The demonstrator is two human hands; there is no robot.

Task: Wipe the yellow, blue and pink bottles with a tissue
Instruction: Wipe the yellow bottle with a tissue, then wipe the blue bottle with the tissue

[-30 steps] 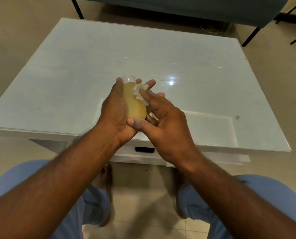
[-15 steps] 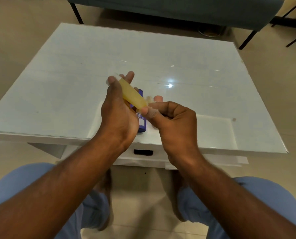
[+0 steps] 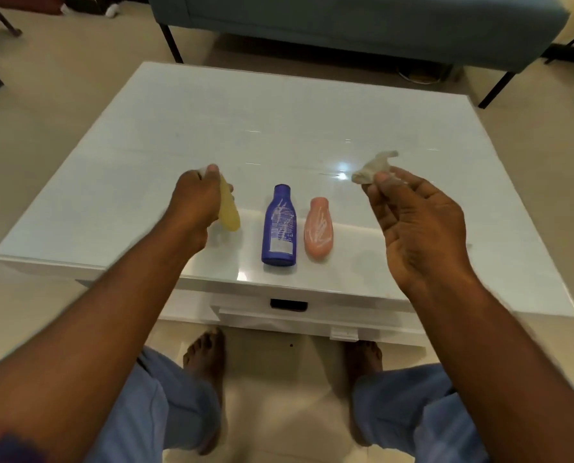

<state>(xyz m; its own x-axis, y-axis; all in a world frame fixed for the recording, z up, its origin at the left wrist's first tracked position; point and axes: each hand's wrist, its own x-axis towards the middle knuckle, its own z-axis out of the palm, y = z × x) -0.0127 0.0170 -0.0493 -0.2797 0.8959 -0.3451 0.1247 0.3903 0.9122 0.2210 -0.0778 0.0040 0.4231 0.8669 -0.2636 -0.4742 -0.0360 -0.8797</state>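
Your left hand grips the yellow bottle left of the blue bottle, cap away from you. Pink bottle lies right, parallel. Your right hand pinches the tissue.

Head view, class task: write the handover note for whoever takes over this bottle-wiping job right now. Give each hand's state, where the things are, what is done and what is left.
Left hand: grips the yellow bottle at the left end of the row, low over the table; whether it touches the glass is unclear.
Right hand: raised to the right of the row, pinches the crumpled tissue at its fingertips.
Blue bottle and pink bottle lie flat side by side, caps away from the person, untouched by either hand.
Done: nothing can be confirmed as wiped from this view.
Left: set the yellow bottle down, then wipe the blue and pink bottles.
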